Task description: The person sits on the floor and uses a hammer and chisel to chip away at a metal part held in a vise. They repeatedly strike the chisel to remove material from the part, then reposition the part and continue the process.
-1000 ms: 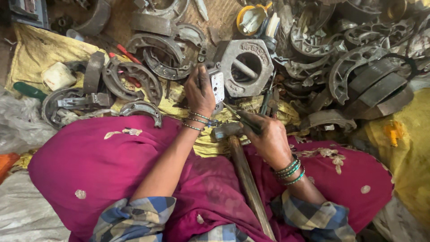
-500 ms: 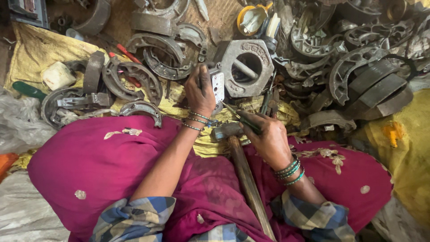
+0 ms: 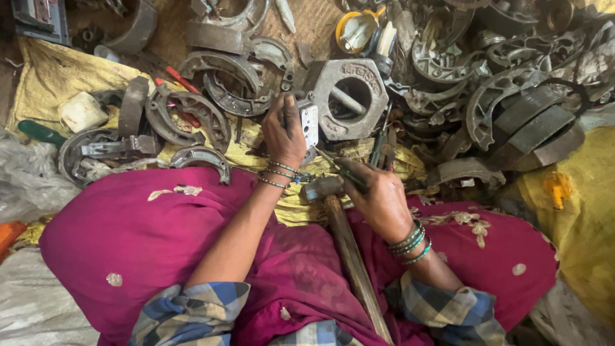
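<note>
While both hands work at frame center, worn brake shoes [image 3: 192, 118] crowd the cloth.
Left hand [image 3: 285, 134] grips a pale metal piece [image 3: 309, 125]; right hand [image 3: 378, 198] pinches a thin punch [image 3: 333, 163] above the hammer [image 3: 339, 230].

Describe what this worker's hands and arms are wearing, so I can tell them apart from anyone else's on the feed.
Both hands are bare and gloveless, smudged with dark grime. The left hand has a few thin beaded bangles at the wrist. The right hand wears a thicker stack of teal and dark bangles. Both forearms are uncovered, with blue, white and tan checked sleeves pushed up near the elbows.
</note>
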